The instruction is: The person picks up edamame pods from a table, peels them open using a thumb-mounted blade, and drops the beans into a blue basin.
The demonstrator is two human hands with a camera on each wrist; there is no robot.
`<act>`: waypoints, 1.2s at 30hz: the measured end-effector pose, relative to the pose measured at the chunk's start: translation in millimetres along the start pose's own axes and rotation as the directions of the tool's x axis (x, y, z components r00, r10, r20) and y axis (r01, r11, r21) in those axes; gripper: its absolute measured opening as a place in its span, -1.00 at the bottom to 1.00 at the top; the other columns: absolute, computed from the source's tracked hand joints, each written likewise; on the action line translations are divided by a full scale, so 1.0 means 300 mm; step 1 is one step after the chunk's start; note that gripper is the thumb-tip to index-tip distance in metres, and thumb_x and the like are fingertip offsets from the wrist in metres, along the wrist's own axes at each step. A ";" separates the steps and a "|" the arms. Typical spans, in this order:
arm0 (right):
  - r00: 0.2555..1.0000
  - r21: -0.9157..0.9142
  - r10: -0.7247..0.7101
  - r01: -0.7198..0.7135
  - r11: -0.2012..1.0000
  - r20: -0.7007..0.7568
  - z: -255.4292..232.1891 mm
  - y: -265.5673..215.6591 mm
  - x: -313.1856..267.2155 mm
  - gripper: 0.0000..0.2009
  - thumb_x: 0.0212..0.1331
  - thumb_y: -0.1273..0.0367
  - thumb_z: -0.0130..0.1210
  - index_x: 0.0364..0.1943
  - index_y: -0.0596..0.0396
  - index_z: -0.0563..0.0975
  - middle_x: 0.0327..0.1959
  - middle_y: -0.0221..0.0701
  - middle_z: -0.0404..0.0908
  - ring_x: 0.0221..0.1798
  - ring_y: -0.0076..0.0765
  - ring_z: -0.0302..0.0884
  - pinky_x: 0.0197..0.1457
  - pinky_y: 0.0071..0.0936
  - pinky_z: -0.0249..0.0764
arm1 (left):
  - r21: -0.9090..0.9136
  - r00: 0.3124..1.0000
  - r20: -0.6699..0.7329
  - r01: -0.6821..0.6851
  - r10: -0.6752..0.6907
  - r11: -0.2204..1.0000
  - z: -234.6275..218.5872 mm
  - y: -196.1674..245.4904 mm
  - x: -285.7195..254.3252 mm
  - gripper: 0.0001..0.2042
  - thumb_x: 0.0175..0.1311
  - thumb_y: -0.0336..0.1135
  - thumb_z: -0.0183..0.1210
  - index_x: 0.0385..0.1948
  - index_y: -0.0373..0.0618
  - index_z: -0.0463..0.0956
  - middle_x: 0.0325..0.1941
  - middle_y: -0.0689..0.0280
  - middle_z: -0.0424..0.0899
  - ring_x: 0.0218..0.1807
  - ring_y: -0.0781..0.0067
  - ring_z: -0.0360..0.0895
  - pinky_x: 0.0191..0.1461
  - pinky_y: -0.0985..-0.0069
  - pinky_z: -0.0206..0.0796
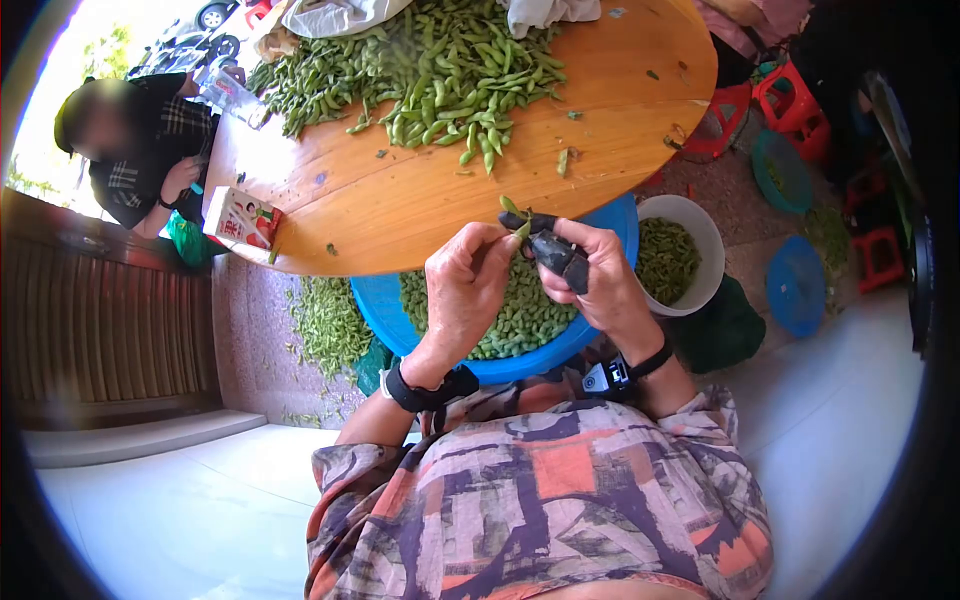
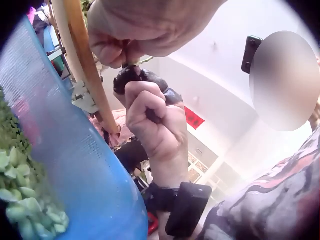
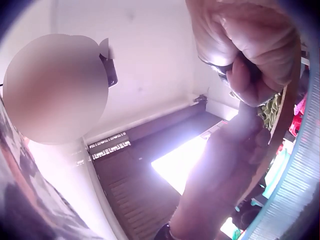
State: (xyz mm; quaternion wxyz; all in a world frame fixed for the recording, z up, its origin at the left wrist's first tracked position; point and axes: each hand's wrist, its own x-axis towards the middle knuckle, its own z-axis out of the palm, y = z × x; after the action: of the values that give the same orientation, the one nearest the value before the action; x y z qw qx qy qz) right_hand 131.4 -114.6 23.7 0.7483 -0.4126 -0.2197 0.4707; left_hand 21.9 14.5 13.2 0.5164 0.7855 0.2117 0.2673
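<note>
Over the blue basin (image 1: 378, 308), both hands meet on one green bean pod (image 1: 514, 216). My left hand (image 1: 497, 242) pinches it from the left. My right hand (image 1: 537, 232), with dark guards on its thumb and forefinger, pinches it from the right. The basin holds a layer of shelled green beans (image 1: 520, 318), which also show in the left wrist view (image 2: 15, 170). That view has my left hand (image 2: 117, 54) above and my right hand (image 2: 136, 82) below it. In the right wrist view my right hand (image 3: 240, 70) curls tightly, and the pod is hidden.
A round wooden table (image 1: 400, 200) ahead carries a heap of bean pods (image 1: 440, 70) and a red carton (image 1: 243, 218). A white bucket (image 1: 716, 252) of pods stands to the right. Pods litter the floor (image 1: 325, 325). A person (image 1: 140, 140) sits far left; red stools (image 1: 790, 100) stand far right.
</note>
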 end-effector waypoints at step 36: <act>0.834 -0.849 -0.551 0.309 0.429 0.025 0.057 -0.012 0.052 -0.83 -0.04 0.61 0.03 -0.30 0.25 0.51 -0.46 -0.07 0.55 -0.36 0.13 0.55 -0.30 -0.24 0.46 | -0.186 0.941 0.293 0.231 -0.170 0.955 -0.016 0.038 0.085 -0.84 0.38 -0.44 -0.16 -0.27 -0.26 0.43 -0.64 0.36 0.49 -0.61 0.62 0.43 -0.56 0.60 0.25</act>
State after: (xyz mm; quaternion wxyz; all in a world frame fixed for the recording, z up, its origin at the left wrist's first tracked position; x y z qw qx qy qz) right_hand 128.3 -94.5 35.3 0.5815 -0.6993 -0.4134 0.0445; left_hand 39.1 29.1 30.5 0.6483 0.7276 0.1872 0.1234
